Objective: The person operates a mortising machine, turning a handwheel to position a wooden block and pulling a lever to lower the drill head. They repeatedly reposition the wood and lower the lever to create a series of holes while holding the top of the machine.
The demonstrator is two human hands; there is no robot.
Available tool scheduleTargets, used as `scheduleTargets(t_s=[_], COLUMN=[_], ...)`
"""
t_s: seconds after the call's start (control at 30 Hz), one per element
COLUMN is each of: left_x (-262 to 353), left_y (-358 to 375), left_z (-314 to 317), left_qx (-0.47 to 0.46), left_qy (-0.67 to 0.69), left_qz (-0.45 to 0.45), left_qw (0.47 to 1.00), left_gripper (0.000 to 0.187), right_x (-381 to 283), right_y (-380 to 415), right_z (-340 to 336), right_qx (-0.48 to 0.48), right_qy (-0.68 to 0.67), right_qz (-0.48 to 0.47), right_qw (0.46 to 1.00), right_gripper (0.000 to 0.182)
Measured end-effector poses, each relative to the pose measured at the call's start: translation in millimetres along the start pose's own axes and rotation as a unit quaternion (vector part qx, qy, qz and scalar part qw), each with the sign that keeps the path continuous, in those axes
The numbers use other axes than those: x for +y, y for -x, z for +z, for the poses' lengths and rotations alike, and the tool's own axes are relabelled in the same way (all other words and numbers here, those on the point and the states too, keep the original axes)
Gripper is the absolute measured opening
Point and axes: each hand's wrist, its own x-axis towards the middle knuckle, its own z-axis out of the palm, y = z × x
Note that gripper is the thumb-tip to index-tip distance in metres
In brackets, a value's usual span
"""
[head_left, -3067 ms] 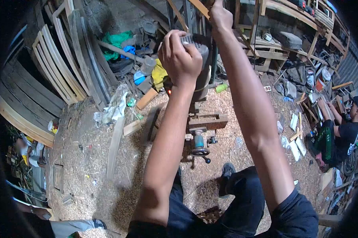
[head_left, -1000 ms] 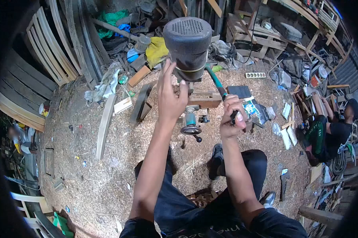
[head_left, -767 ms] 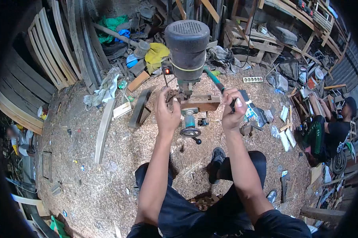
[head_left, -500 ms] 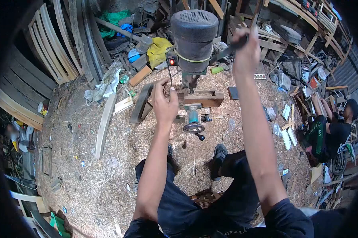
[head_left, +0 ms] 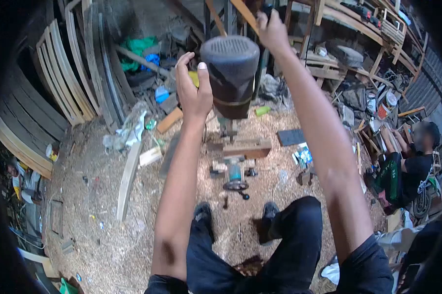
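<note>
A drilling machine with a dark motor housing (head_left: 229, 73) stands upright in front of me. Below its bit lies a notched wooden block (head_left: 248, 148) on the machine's support, above a handwheel (head_left: 235, 185). My left hand (head_left: 195, 90) is raised beside the left of the housing, fingers apart and holding nothing. Up and to the right of the housing, my right hand (head_left: 274, 32) is closed round the black knob of the machine's lever (head_left: 265, 54).
Curved wooden slats (head_left: 64, 68) lean at the left. A curved board (head_left: 129, 181) and a dark flat piece (head_left: 291, 137) lie on the shavings. Another person (head_left: 412, 161) sits at the far right; someone else (head_left: 23, 181) is at the far left.
My right hand has moved up and left with the lever. My left hand has risen beside the housing and its fingers are spread. The view has tilted and the machine appears lower.
</note>
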Motion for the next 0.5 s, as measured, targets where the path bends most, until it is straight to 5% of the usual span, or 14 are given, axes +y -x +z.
scheduleTargets(t_s=[0.17,0.5], left_x=[3.1,3.0], left_y=[-31.3,-29.7], left_z=[28.6,38.4], left_qx=[-0.039,-0.044], left_qy=[0.103,0.112], left_qz=[-0.115,-0.107], left_qw=[0.987,0.987], left_gripper=[0.039,0.045], right_x=[13.2,34.4], right_y=[2.3,0.6], right_z=[8.5,18.1], right_qx=[-0.090,-0.109], right_qy=[0.084,0.057], right_qz=[0.033,0.034], right_qw=[0.992,0.992], right_gripper=[0.035,0.031])
